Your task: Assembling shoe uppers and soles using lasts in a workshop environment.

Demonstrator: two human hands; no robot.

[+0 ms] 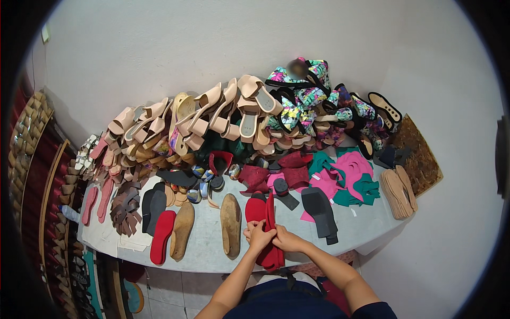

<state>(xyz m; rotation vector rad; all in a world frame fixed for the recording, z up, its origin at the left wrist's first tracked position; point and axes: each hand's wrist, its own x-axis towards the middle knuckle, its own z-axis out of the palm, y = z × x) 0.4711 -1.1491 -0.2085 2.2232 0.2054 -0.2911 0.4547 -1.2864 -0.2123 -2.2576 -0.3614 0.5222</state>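
Left-hand grip has its fingers curled on the red insole pieces, while the right-hand grip pinches the same pieces from the three o'clock side, the two thumbs close together. One red piece shows its flat face; another beside it stands nearly edge-on. The fingers cover the spot where they are pressed, so exactly which layers each grip holds is hard to say. These pieces are at the near edge of the grey counter, right in front of the person's body.

Taking the hands as the centre of the clock, a wooden shoe last lies near them just past nine o'clock. A second wooden last sits farther off at nine, and a red insole lies just beside it on the outer side. Beyond these, toward half past nine, are black soles and a fanned bunch of brown strips.

At two o'clock, near the right hand, is a black sole. Pink fabric and green fabric overlap between one and two. A stack of tan soles stands well apart, between two and three.

Around twelve lie burgundy uppers. Past them, beige sandals are heaped toward half past eleven and bright patterned sandals toward one.
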